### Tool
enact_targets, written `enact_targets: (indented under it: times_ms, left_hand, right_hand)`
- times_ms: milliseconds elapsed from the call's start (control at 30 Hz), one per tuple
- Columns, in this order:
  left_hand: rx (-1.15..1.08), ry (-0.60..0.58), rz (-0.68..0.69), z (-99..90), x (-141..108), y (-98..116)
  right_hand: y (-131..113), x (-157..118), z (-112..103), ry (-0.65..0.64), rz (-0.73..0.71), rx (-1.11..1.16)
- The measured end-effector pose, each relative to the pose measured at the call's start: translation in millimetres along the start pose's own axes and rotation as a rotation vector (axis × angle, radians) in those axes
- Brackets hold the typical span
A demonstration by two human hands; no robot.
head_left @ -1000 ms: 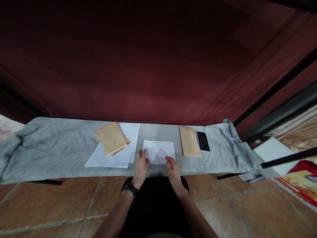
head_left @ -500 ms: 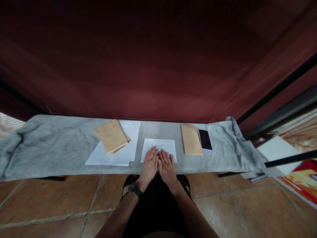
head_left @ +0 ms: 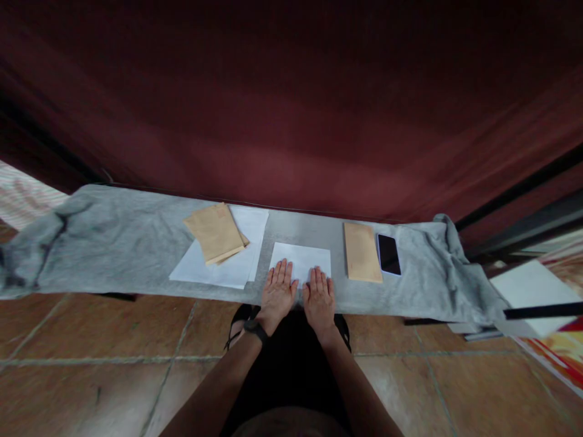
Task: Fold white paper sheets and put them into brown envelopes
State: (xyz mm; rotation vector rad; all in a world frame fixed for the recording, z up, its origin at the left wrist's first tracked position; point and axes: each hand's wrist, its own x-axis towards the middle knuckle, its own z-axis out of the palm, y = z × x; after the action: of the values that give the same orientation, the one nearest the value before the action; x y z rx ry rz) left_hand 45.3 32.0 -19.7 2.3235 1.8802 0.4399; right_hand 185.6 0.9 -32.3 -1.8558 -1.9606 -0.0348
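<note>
A white sheet of paper (head_left: 303,253), folded or small, lies flat at the middle of the grey cloth. My left hand (head_left: 279,291) rests palm down on its lower left part, fingers spread a little. On the lower right part lies my right hand (head_left: 319,296), also flat with its fingers stretched out. Several brown envelopes (head_left: 215,233) sit to the left on top of larger white sheets (head_left: 218,272). To the right are another brown envelope (head_left: 362,252) and, beside it, a dark-screened phone (head_left: 388,254).
The grey cloth (head_left: 122,243) covers a long narrow surface, bunched at both ends. Behind it hangs dark red fabric (head_left: 291,145). Black bars and a white board (head_left: 531,291) stand at the right. Below is a brown tiled floor (head_left: 209,331).
My hands have moved apart on the paper, towards its left and right sides. The view has shifted and tilted a little.
</note>
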Motion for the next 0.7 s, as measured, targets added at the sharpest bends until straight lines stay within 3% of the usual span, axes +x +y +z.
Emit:
enact_targets:
  times_ms: [300,700]
  left_hand:
    - [-0.045,0.101,-0.142,0.9,-7,6]
    - [0.021,0.079,-0.096,-2.3,-7,7]
  right_hand:
    - [16,-7,-4,0.058,0.07,-0.009]
    - [37,-13,-6,0.088,0.099,-0.037]
